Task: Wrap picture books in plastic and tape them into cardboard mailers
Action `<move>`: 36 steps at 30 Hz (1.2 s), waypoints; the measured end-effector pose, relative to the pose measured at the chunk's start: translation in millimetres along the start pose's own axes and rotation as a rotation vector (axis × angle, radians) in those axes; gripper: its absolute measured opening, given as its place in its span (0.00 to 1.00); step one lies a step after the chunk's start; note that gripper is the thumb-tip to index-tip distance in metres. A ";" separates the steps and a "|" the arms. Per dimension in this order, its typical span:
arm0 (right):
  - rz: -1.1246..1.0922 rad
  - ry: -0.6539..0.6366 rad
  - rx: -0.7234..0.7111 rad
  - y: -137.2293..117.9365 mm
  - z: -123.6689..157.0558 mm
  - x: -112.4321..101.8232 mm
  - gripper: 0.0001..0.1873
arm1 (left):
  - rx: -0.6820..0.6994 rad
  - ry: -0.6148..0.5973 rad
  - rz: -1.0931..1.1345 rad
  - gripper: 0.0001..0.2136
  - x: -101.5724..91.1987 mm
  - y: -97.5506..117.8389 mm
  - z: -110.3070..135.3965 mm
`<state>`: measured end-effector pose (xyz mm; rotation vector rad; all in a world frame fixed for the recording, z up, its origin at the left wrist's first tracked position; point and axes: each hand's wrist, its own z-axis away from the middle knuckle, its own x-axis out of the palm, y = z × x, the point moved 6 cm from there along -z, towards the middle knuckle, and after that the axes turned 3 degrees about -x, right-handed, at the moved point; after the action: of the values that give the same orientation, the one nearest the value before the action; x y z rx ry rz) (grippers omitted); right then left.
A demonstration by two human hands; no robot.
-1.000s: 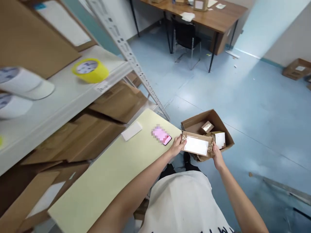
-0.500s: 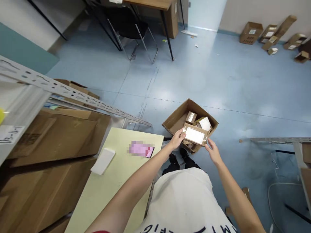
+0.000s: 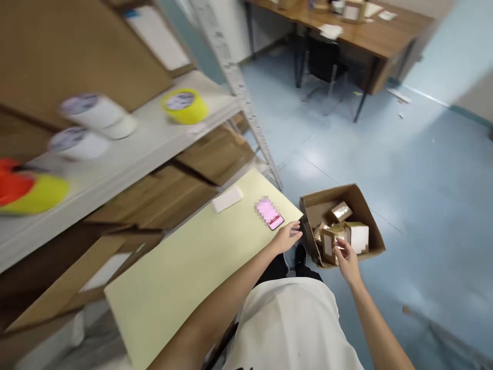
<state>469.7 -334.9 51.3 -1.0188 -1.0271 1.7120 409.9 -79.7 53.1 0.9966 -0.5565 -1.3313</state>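
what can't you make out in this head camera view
All in the head view:
Screen of the phone: mostly hidden by pixelation.
Floor of the open carton: partly covered by small boxes.
Right hand: overlaps one box, contact unclear.
Red object on the shelf: blurred, cut by left edge.
Desk: cut by top edge.

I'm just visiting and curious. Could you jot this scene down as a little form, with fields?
Left hand: empty, near the phone and the tabletop's edge
Right hand: over the open carton, fingers at a small labelled box; contact unclear
Carton contents: several small cardboard boxes
Pale yellow tabletop: phone with lit screen; flat white object
Shelf: yellow tape roll, white rolls
Background: black chair at a wooden desk
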 end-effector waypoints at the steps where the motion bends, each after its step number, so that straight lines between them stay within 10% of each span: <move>1: 0.014 -0.069 -0.029 -10.7 -7.9 13.2 0.29 | -0.009 0.066 0.025 0.22 -15.3 -4.9 10.9; 9: 0.112 -0.640 -0.254 -82.0 -4.8 161.8 0.27 | -0.055 0.616 0.187 0.21 -110.9 -59.7 155.3; 18: 0.295 -1.315 -0.427 -73.7 177.8 321.1 0.27 | -0.142 1.070 0.337 0.20 -116.2 -164.3 362.7; 27: 0.501 -1.834 -0.644 -31.6 367.6 374.0 0.26 | -0.189 1.343 0.408 0.21 -71.3 -231.3 529.9; 36: 0.629 -2.300 -0.598 -1.8 496.3 375.7 0.24 | -0.284 1.704 0.543 0.20 -22.4 -264.0 602.3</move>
<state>-95.1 -87.6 137.4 1.2713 -2.7345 2.8323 -230.5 -206.7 135.6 1.2276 0.6334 0.1816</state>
